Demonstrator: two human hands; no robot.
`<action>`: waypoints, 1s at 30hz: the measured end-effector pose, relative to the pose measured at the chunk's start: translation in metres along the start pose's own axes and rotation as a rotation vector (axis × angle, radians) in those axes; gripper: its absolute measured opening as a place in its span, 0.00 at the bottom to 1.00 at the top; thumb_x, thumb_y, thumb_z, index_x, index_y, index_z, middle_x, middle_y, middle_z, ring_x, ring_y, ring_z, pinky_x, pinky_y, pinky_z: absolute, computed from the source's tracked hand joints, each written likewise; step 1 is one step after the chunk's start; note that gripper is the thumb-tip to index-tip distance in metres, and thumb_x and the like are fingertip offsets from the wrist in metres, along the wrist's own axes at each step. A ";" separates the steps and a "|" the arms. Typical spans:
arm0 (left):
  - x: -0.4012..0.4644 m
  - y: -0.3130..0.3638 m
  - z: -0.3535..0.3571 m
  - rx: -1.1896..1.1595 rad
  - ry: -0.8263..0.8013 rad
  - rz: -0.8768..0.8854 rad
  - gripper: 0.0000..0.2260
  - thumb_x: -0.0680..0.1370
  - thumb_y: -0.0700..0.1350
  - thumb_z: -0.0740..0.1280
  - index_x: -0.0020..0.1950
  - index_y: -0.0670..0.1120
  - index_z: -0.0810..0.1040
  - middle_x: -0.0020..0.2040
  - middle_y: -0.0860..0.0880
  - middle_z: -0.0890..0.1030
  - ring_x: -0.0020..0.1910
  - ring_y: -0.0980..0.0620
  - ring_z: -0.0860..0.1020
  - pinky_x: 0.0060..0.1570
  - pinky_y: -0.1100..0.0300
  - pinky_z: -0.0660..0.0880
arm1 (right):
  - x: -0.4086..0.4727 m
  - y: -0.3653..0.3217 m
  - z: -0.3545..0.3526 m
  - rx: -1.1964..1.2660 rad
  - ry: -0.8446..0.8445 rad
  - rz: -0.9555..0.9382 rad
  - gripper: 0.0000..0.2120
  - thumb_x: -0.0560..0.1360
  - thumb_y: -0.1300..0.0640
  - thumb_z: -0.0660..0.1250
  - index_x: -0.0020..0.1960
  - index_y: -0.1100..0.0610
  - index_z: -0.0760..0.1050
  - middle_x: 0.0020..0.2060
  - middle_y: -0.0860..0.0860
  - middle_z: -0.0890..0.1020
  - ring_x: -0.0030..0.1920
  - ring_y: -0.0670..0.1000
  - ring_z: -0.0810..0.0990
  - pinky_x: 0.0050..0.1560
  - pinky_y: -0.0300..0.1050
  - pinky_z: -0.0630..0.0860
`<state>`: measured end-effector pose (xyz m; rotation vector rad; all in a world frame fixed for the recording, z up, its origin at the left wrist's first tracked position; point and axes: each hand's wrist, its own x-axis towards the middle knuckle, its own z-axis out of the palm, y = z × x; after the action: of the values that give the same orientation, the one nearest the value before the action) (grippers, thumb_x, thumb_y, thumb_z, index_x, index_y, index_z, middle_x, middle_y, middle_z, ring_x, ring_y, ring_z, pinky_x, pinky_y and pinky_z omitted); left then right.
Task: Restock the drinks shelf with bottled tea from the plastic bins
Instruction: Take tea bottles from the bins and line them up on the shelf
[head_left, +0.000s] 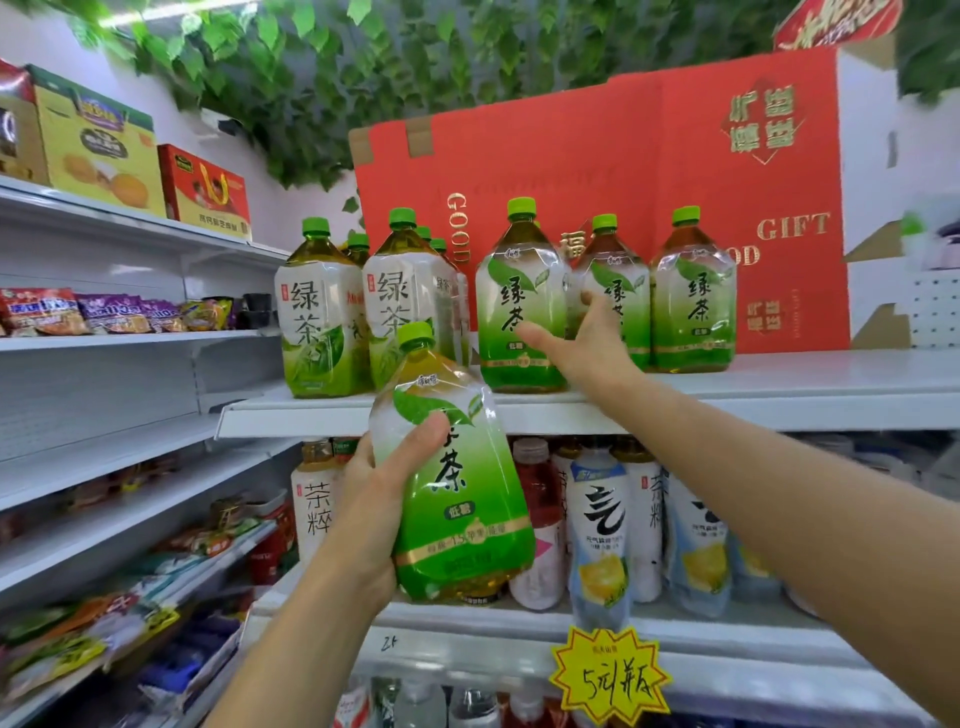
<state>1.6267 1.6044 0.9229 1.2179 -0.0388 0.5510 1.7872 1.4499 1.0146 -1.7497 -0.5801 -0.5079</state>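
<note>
Item: green tea bottle (452, 467), large, green cap, green-and-white label, amber liquid at the base; gripped by the left hand (382, 488), thumb across the label front and fingers wrapped behind, tilted slightly left, raised in front of the edge of the top shelf (779, 395). Right hand (582, 338): fingers spread and fairly straight, reaching between two standing bottles, thumb against the front tea bottle (522, 301) and fingertips on the middle tea bottle (613, 291) behind it; whether it is gripping either one cannot be told. Further right, a third tea bottle (693, 296) of the same label stands upright. To the left, two white-label tea bottles (363, 312) stand at the shelf front, with more green caps behind them. Far side of the shelf: red gift carton (649, 171) with gold lettering. Lower shelf (467, 623): mixed drinks bottles (602, 525), white, red and yellow labels. Yellow star price tag (610, 675) on the shelf edge below. Left aisle: snack packets (104, 312) on side shelving. Overhead: hanging green leaves (363, 62).
</note>
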 end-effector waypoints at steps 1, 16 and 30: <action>0.002 0.000 0.006 0.004 -0.003 0.009 0.33 0.61 0.54 0.80 0.64 0.48 0.79 0.54 0.40 0.86 0.51 0.37 0.85 0.47 0.41 0.82 | -0.015 -0.001 -0.001 -0.005 0.090 -0.102 0.42 0.69 0.41 0.75 0.74 0.52 0.56 0.69 0.51 0.67 0.70 0.53 0.66 0.70 0.53 0.66; 0.049 0.025 0.118 0.315 -0.187 0.515 0.36 0.67 0.74 0.68 0.71 0.63 0.69 0.69 0.52 0.77 0.68 0.49 0.76 0.65 0.41 0.74 | -0.064 -0.011 -0.075 0.280 -0.156 -0.235 0.38 0.57 0.54 0.85 0.62 0.51 0.72 0.50 0.48 0.85 0.49 0.46 0.85 0.45 0.42 0.82; 0.121 -0.024 0.121 1.015 0.323 0.643 0.59 0.67 0.66 0.76 0.81 0.53 0.38 0.81 0.45 0.54 0.78 0.42 0.59 0.68 0.38 0.70 | 0.018 0.039 -0.104 0.146 0.061 -0.054 0.51 0.50 0.38 0.82 0.69 0.51 0.68 0.55 0.47 0.81 0.56 0.50 0.81 0.58 0.53 0.79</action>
<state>1.7736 1.5369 0.9838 2.0969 0.1476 1.4309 1.8211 1.3425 1.0214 -1.5783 -0.6074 -0.5409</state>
